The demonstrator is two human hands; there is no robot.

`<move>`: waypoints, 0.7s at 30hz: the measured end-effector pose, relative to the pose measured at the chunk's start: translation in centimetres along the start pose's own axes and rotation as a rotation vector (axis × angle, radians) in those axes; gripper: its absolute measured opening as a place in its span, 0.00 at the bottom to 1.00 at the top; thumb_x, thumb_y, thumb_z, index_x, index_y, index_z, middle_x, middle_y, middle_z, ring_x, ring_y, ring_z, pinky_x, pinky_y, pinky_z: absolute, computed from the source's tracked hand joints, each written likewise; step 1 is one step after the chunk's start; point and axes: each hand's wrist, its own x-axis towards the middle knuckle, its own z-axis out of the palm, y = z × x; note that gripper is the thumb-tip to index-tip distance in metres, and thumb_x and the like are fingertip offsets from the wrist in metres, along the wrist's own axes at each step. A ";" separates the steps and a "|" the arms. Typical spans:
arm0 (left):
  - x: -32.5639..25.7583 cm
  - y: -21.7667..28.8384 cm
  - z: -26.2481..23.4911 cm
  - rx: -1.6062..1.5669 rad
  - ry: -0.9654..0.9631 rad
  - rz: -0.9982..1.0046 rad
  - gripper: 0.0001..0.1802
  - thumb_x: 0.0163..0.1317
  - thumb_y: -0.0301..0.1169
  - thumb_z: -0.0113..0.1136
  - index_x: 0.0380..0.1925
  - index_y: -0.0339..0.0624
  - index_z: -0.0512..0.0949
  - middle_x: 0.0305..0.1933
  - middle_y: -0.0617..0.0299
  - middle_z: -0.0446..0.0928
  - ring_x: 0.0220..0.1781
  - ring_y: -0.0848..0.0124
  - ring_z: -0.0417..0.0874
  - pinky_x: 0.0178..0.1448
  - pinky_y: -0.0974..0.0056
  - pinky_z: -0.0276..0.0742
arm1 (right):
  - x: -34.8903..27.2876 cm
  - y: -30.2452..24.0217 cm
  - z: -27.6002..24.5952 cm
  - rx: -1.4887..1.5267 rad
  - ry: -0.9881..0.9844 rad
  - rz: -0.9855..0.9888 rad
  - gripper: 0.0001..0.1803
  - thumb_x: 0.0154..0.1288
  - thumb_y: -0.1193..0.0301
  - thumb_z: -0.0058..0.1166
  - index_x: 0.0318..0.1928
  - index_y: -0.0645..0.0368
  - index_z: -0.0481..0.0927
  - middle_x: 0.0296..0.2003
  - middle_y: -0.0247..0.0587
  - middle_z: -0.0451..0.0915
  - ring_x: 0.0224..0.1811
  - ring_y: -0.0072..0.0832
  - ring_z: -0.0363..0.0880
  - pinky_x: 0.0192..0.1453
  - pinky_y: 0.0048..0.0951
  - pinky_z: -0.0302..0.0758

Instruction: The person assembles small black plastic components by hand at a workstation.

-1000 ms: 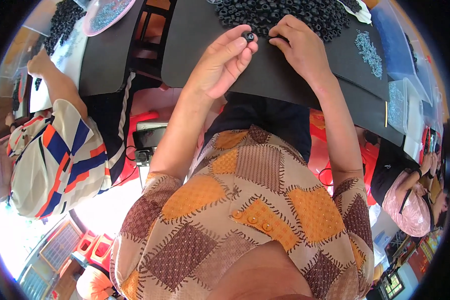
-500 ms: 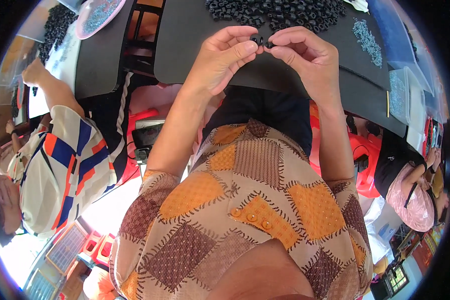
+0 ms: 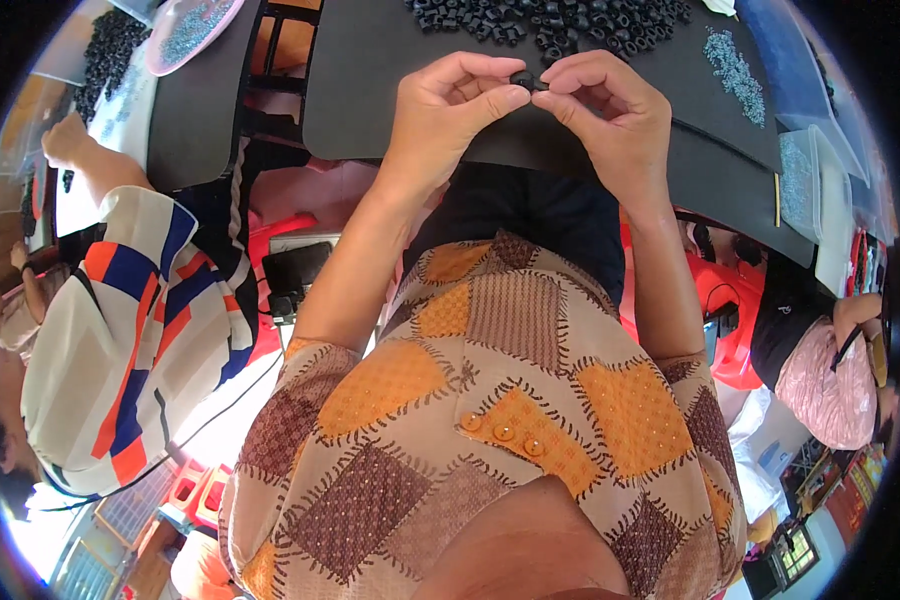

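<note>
Both hands meet above the near edge of the black surface, pinching one small black ring-shaped part between them. The left hand presses thumb and forefinger tips onto the part's left side; the right hand closes its grip on the right side, its remaining fingers curled. The part is held clear of the surface, just short of the heap of like black parts lying toward the far edge. Judged by its size and dull finish, the part is very light and probably rubber or plastic, stiff enough to keep its form, not fragile, yet easily dropped. The outer rim, taken by fingertips, appears the sound place to hold it. A scatter of small grey pieces lies toward the far right corner.
</note>
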 end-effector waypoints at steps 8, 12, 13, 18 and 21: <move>0.1 0.1 1.1 0.157 -0.003 0.089 0.13 0.57 0.20 0.67 0.44 0.36 0.83 0.38 0.66 0.81 0.37 0.82 0.78 0.43 0.78 0.74 | -0.7 0.7 -0.6 -0.027 0.027 0.145 0.07 0.56 0.80 0.65 0.36 0.62 0.82 0.32 0.31 0.84 0.37 0.15 0.82 0.42 0.19 0.79; 0.3 -0.2 1.1 0.270 -0.037 0.117 0.12 0.57 0.20 0.66 0.42 0.35 0.84 0.40 0.63 0.81 0.39 0.80 0.81 0.44 0.76 0.77 | -1.4 1.9 -0.6 0.030 0.041 0.182 0.08 0.56 0.80 0.65 0.37 0.62 0.80 0.32 0.31 0.84 0.37 0.15 0.82 0.42 0.19 0.79; 0.4 -0.2 1.1 0.270 -0.038 0.116 0.12 0.57 0.20 0.66 0.42 0.35 0.84 0.40 0.63 0.81 0.39 0.80 0.81 0.44 0.76 0.77 | -1.5 2.4 -0.7 0.030 0.042 0.183 0.08 0.56 0.80 0.65 0.37 0.62 0.80 0.32 0.31 0.84 0.37 0.15 0.82 0.42 0.19 0.79; 0.6 -0.3 1.2 0.551 -0.088 0.197 0.12 0.56 0.20 0.65 0.42 0.40 0.85 0.40 0.63 0.82 0.35 0.80 0.81 0.40 0.76 0.77 | -1.9 3.0 -1.0 -0.033 0.027 0.216 0.09 0.55 0.80 0.65 0.36 0.61 0.79 0.29 0.28 0.82 0.37 0.14 0.82 0.40 0.20 0.79; 0.6 -0.7 1.5 0.554 -0.071 0.219 0.12 0.55 0.20 0.65 0.41 0.40 0.85 0.39 0.62 0.82 0.32 0.80 0.80 0.39 0.75 0.77 | -1.8 2.9 -1.2 -0.185 0.005 0.119 0.11 0.52 0.79 0.66 0.36 0.61 0.79 0.28 0.30 0.82 0.34 0.16 0.82 0.39 0.21 0.78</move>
